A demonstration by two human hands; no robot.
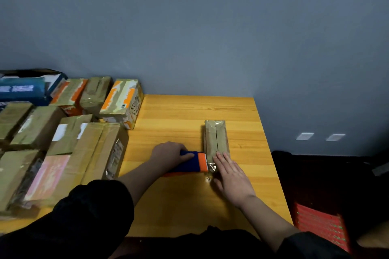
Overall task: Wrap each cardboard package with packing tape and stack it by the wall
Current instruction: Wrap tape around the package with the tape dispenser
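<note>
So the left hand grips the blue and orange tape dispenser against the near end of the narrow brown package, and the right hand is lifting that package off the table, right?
Not quite. In the head view the right hand lies flat on the narrow brown cardboard package, pressing it onto the wooden table, not lifting it. The left hand does grip the blue and orange tape dispenser.

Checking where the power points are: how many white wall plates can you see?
2. Both sit low on the grey wall, right of the table: one wall plate nearer the table, the other just right of it. More may lie out of view.
</note>
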